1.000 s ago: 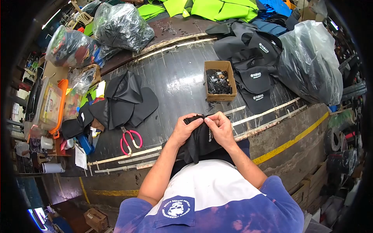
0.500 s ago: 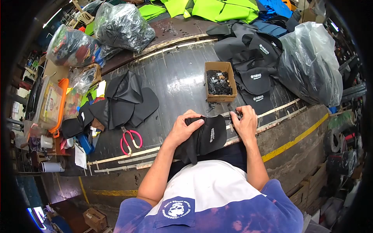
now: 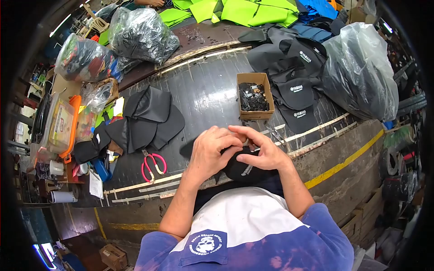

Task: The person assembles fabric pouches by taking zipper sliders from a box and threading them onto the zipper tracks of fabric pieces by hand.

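Observation:
A black fabric piece with small white lettering [image 3: 247,170] lies low at the table's near edge, under both hands. My left hand [image 3: 212,151] is closed on it, fingers curled toward the middle. Close by on the right, my right hand [image 3: 260,148] has its fingers bent and thumb toward the left hand; what its fingertips pinch is too small to name. Just beyond the hands stands an open cardboard box [image 3: 256,114] of small black and metal parts. To its near right, a slim metal tool [image 3: 276,134] lies on the table.
Pink-handled scissors [image 3: 153,167] and black fabric pieces [image 3: 140,131] lie left on the table [image 3: 203,90]. Black printed pieces [image 3: 296,92] and a large plastic bag [image 3: 361,72] are at the right. Green sheets [image 3: 253,12] lie at the back, near another person's hand [image 3: 151,3].
My right hand has come back from the right to meet the left over the black piece, which is now lower and turned. Another person's hand has appeared at the top.

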A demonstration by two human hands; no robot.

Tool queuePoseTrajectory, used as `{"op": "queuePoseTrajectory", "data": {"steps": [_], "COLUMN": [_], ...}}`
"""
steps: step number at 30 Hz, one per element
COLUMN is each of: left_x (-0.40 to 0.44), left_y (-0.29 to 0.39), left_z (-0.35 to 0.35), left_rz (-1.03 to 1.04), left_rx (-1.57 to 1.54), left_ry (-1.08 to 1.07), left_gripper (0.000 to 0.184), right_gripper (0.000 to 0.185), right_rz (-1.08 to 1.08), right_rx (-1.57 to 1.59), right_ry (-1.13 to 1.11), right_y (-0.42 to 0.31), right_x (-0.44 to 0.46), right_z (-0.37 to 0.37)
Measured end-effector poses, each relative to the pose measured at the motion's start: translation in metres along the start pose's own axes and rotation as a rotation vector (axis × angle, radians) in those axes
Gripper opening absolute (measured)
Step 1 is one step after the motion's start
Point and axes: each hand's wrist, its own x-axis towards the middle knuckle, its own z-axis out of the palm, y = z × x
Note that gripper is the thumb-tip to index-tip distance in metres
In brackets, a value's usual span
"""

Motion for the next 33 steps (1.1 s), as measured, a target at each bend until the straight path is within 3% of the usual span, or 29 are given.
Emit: {"op": "queuePoseTrajectory", "data": {"steps": [4,7,11,16,19,20,24,27,28,31,33], "left_x": [-0.005,-0.007,-0.013,-0.015,-0.016,-0.014,-0.012,-0.018,-0.020,-0.024,-0.022], "left_y": [0.009,0.013,0.004,0.001,0.006,0.004,-0.004,-0.009,-0.010,-0.011,-0.010], "left_z": [-0.008,-0.004,-0.004,-0.009,-0.012,-0.014,-0.023,-0.024,-0.021,-0.015,-0.016], "left_rz": [0.091,0.065,-0.099,-0.092,-0.081,-0.071,0.085,-0.148,-0.145,-0.242,-0.247], "left_rx": [0.236,0.310,0.315,0.190,-0.180,-0.183,-0.062,-0.221,-0.222,-0.351,-0.306], "left_ry": [0.079,0.204,0.184,0.245,0.169,0.168,-0.012,-0.172,-0.173,-0.019,0.002], "left_gripper": [0.015,0.014,0.018,0.020,0.016,0.016,0.014,0.011,0.011,0.010,0.012], "right_gripper": [0.058,0.049,0.038,0.030,0.025,0.025,0.024,0.027,0.027,0.025,0.023], "right_rz": [-0.132,0.063,0.065,0.132,-0.407,-0.410,-0.229,-0.321,-0.321,0.032,0.013], "right_rx": [-0.109,-0.207,-0.138,-0.145,-0.364,-0.373,-0.260,-0.272,-0.275,-0.385,-0.461], "right_ry": [-0.020,0.017,0.132,0.181,0.286,0.292,0.164,0.260,0.262,0.330,0.328], "right_y": [0.014,0.010,0.007,0.004,-0.005,-0.006,-0.010,-0.023,-0.028,-0.042,-0.043], "right_x": [0.005,0.001,0.002,0.007,0.014,0.012,0.004,0.004,0.002,-0.004,-0.006], "right_z": [0.006,0.010,0.017,0.015,0.017,0.017,0.021,0.024,0.024,0.019,0.015]}}
